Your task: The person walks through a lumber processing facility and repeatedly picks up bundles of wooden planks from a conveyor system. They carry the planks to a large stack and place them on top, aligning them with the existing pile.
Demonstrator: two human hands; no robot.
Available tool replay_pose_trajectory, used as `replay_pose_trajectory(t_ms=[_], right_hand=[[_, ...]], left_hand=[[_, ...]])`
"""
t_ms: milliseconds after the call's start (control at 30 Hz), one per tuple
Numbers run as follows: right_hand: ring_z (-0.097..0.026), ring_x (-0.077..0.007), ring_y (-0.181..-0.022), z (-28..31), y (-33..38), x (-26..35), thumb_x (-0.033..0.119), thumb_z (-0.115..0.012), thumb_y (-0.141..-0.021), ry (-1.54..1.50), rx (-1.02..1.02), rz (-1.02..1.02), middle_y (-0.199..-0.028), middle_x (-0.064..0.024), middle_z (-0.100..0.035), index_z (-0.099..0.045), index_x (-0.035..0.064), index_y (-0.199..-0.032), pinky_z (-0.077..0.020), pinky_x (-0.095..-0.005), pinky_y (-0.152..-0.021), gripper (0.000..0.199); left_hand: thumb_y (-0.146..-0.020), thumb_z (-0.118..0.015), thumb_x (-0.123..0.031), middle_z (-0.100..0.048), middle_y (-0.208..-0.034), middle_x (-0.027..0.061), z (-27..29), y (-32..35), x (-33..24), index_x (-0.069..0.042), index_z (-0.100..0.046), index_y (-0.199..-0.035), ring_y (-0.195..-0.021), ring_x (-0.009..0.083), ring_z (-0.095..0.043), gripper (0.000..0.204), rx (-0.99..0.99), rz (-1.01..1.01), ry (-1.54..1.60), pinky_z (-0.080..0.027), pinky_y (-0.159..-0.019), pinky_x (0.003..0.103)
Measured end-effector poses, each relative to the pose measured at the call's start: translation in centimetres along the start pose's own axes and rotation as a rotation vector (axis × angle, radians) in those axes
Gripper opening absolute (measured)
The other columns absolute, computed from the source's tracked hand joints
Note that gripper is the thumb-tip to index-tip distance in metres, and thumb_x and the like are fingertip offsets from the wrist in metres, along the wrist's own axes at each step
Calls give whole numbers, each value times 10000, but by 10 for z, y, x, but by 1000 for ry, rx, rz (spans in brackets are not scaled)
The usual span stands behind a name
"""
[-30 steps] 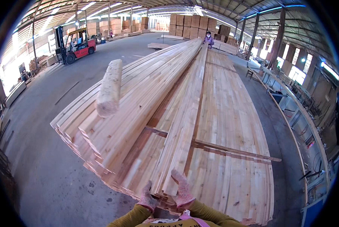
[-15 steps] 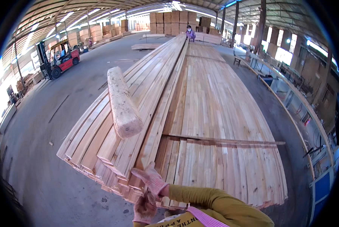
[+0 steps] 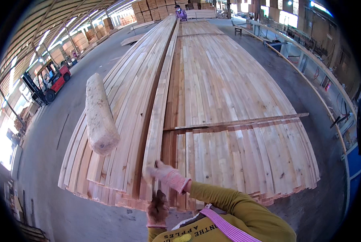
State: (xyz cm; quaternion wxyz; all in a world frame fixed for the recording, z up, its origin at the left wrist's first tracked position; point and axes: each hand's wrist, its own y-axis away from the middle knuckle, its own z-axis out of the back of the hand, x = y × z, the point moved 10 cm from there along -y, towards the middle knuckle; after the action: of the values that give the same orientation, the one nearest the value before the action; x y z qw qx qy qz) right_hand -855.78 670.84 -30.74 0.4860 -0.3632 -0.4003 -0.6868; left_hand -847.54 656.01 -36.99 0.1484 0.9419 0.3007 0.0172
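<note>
A long, pale wooden board [image 3: 158, 117] stretches from my hands to the far end of the lumber stack, between a dark gap on its left and the right-hand rows. My right hand [image 3: 169, 177], in a pink knit glove and slightly blurred, grips the board near its close end, thumb side over the top. Lower down, my left hand [image 3: 158, 209], in a pink glove with a dark palm, is closed at the board's end; part of its fingers is hidden. At the far end, a person in purple [image 3: 181, 14] stands by the same boards.
A thick, rounded log [image 3: 99, 117] lies on the left rows. A thin wooden strip [image 3: 237, 122] crosses the right rows and sticks out past them. A red forklift [image 3: 53, 82] stands at left. Along the right runs a long rail frame [image 3: 309, 82].
The view has tilted down and turned, shifting the scene. The board now lies farther from the left rows, the dark gap beside it wider. Both hands stay at its near end.
</note>
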Motion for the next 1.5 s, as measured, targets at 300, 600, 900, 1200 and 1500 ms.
replay_pose_trajectory(t_ms=[300, 600, 900, 1200, 1500], right_hand=[[-482, -345, -1228, -56, -134, -109, 426, -322, -1009, -189, -595, 83, -1364, -233, -442, -276, 55, -1466, -385, -391, -1040, 590], [-566, -318, -1002, -4, -183, -129, 234, -475, -911, 618, -480, 268, -1058, -163, -616, -511, 48, -1245, -476, -382, -882, 384], [-399, -496, -1258, 51, -29, 85, 203, -513, -925, 151, -697, 100, -1253, -313, -488, -465, -18, -1289, -393, -497, -1021, 428], [-536, -354, -1199, 138, 12, 338, 484, -643, -814, 599, -576, 782, -1336, -242, -516, -517, -48, -1288, -414, -421, -1016, 724], [-654, -308, -962, 91, -152, 356, 507, -676, -707, 939, -111, 333, -1119, -217, -658, -640, -25, -1169, -506, -423, -857, 705]], left_hand=[[-935, -558, -116, -619, -1176, 182, 32, 0, 3, 37, -546, -1241, -973, 244, -642, 343, -201, 113, 626, -552, -832, 328], [-973, -535, -413, -628, -1079, 109, -81, -7, 56, -12, -527, -1263, -911, 231, -588, 494, 454, 140, -207, -490, -895, 361], [-970, -543, -402, -614, -1134, 106, -112, 4, -11, -48, -551, -1171, -1006, 233, -606, 408, 89, -449, -771, -509, -891, 387], [-958, -589, -299, -632, -1028, 159, -53, -5, -10, -31, -576, -956, -928, 295, -627, 268, -132, -95, -60, -550, -812, 438], [-975, -557, -239, -680, -930, 143, -70, 1, -7, -39, -609, -962, -897, 306, -653, 208, -158, -162, -141, -544, -845, 450]])
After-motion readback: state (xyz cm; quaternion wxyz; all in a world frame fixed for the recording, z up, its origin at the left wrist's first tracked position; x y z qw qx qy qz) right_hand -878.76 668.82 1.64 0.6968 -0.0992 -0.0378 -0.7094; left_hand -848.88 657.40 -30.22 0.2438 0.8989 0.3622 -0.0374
